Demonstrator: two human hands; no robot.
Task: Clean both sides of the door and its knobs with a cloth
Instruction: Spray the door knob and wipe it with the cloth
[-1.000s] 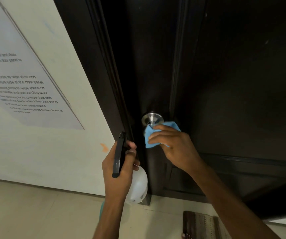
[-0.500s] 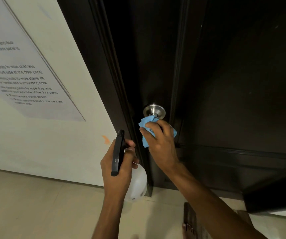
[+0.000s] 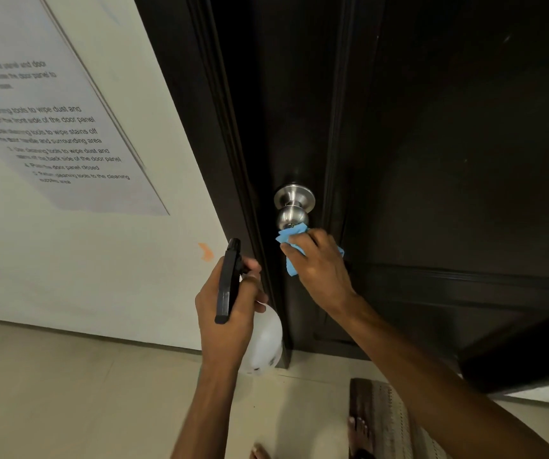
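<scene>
Cloth (image 3: 291, 256) in right hand (image 3: 319, 266), just below knob (image 3: 291, 217).

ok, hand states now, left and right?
Left hand: holds the spray bottle.
Right hand: holds the blue cloth just under the door knob.

The floor (image 3: 67, 392) is pale tile. A brown woven mat (image 3: 389, 422) lies on it at the near right, by the dark door. Bare toes (image 3: 359, 432) rest on the mat's left edge.
</scene>
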